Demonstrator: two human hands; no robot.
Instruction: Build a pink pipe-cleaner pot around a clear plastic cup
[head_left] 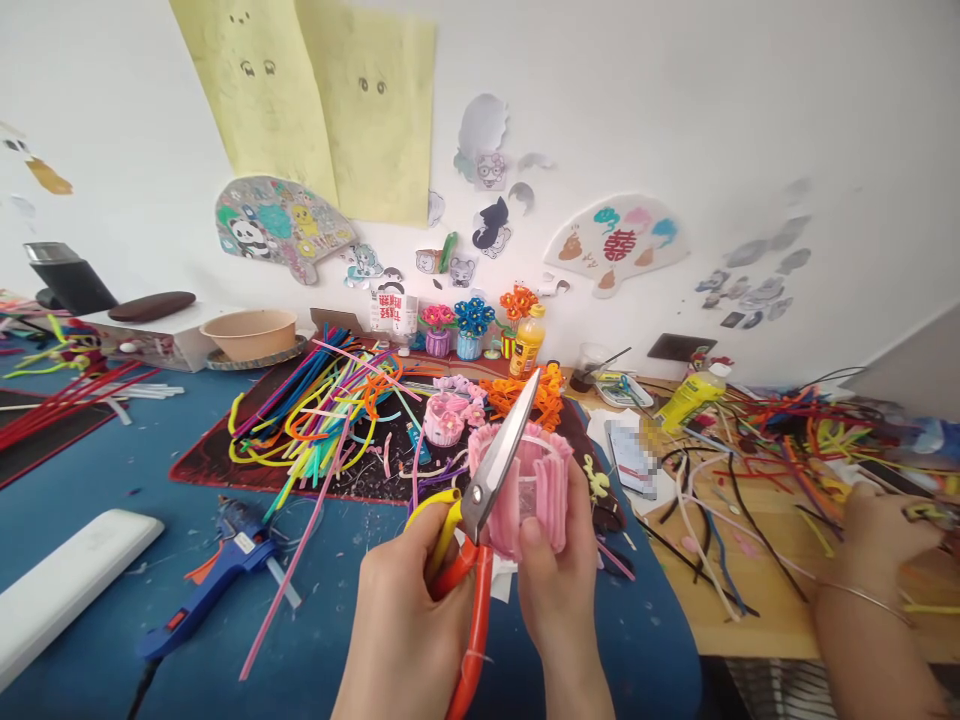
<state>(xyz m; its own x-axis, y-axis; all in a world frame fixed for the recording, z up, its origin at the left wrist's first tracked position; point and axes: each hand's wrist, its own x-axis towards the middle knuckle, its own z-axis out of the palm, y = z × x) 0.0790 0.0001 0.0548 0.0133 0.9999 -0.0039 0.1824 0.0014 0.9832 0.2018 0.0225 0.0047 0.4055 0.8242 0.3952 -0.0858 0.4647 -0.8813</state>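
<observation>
My left hand (405,600) is wrapped around a pair of scissors (504,455) with yellow and orange-red handles. Their blades point up and to the right, close together, in front of a pink fuzzy pot (551,500) that seems covered in pipe cleaners. My right hand (559,590) grips that pot from below and from its right side, thumb on the near face. A gap between the pink strips shows a clear wall. Behind the pot stand a smaller pink pot (444,420) with flowers and a heap of orange pipe-cleaner pieces (525,395).
Many loose pipe cleaners (315,410) lie on a dark mat. A blue glue gun (217,570) and a white case (75,575) are at left. Bottles, including an orange drink bottle (528,340), stand behind. A co-worker's hand (874,540) works at the wooden table on the right.
</observation>
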